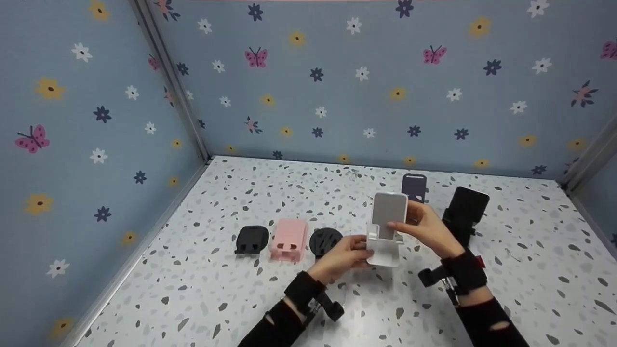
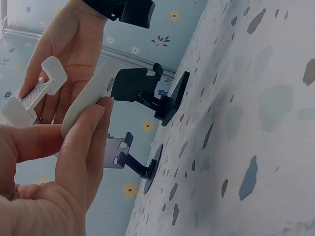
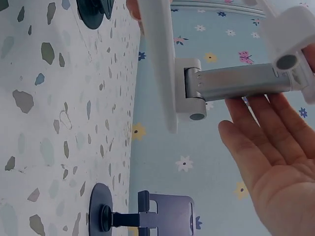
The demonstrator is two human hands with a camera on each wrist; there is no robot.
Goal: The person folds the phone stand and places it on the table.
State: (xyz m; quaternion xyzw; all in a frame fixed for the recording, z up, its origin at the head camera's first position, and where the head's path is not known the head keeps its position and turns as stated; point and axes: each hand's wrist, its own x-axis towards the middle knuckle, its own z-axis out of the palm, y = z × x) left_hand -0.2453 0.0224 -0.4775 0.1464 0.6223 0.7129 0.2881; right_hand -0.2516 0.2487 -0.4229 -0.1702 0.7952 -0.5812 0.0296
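Observation:
A white phone stand (image 1: 384, 255) is held up above the speckled table between both hands. Its flat base is pinched between the thumb and fingers of my left hand (image 1: 341, 255), as the left wrist view also shows around the white base (image 2: 91, 96). My right hand (image 1: 429, 229) grips the upper plate, thumb on the front and fingers behind it. In the right wrist view the metal hinge arm (image 3: 236, 83) joins base and cradle, with the right hand's fingers (image 3: 246, 128) against it.
A black stand (image 1: 252, 239), a pink stand (image 1: 289, 236) and a round black stand (image 1: 324, 241) are to the left. Behind the white one is a purple stand (image 1: 415, 185); a taller black stand (image 1: 467, 205) is on the right. Patterned walls (image 1: 337, 96) enclose the table (image 1: 193, 289).

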